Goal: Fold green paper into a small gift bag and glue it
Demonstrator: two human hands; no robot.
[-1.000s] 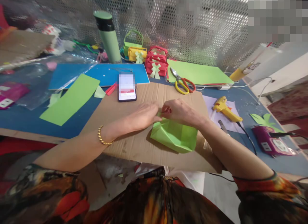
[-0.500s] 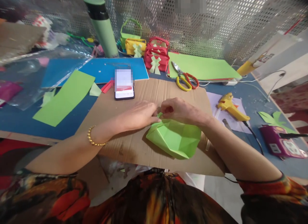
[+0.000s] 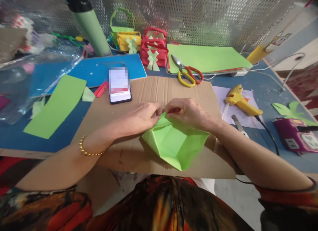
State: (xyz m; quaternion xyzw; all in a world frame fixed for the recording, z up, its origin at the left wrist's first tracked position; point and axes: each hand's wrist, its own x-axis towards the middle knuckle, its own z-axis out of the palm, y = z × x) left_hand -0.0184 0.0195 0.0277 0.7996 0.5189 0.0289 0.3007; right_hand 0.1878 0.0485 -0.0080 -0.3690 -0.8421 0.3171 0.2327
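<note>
A folded green paper box point(image 3: 175, 143), its hollow facing me, rests over a brown cardboard sheet point(image 3: 119, 158). My left hand point(image 3: 145, 116) pinches its far edge, thumb and fingers pressed together on the paper. Close beside it, my right hand point(image 3: 187, 113) grips the same far edge with curled fingers. Some fingertips of both hands are hidden. Beyond the left hand lies a phone point(image 3: 120, 95), its screen lit and partly blurred. Scissors point(image 3: 186, 75) with one yellow and one red handle lie past the right hand.
A yellow glue gun point(image 3: 239, 102) and a cutter knife point(image 3: 238, 125) lie at right, near a purple box point(image 3: 295, 135). Green paper strip point(image 3: 56, 105) lies left. Behind stand a green bottle point(image 3: 93, 30), red paper bags point(image 3: 155, 50) and a yellow bag point(image 3: 128, 40).
The view has shifted slightly. The green paper box has turned and its hollow now faces me more openly. Both hands keep hold of its far edge, close together.
</note>
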